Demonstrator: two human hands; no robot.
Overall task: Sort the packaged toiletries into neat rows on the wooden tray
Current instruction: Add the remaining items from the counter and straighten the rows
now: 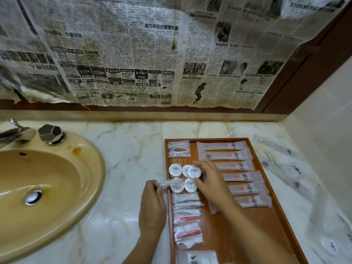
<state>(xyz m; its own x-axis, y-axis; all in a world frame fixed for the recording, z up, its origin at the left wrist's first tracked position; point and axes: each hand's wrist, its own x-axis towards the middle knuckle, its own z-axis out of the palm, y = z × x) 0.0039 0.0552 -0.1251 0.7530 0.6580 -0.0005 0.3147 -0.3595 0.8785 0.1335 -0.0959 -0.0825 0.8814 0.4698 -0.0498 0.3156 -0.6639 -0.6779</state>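
Observation:
A wooden tray (266,221) lies on the marble counter. Along its right side runs a row of several long clear packets (242,176) with pink contents. In its left column lie floss-pick packets (179,149) at the far end, round white soap discs (175,170) in the middle, and several small packets (187,220) with white and red contents nearer me. My right hand (209,178) pinches one soap disc (194,172) above the other discs. My left hand (152,204), at the tray's left edge, holds a small clear packet (168,182) by its end.
A beige sink basin (38,187) with a chrome tap (17,133) fills the left. More clear packets (282,147) lie loose on the counter right of the tray, and a round soap (330,246) sits near the right edge. Newspaper covers the wall behind.

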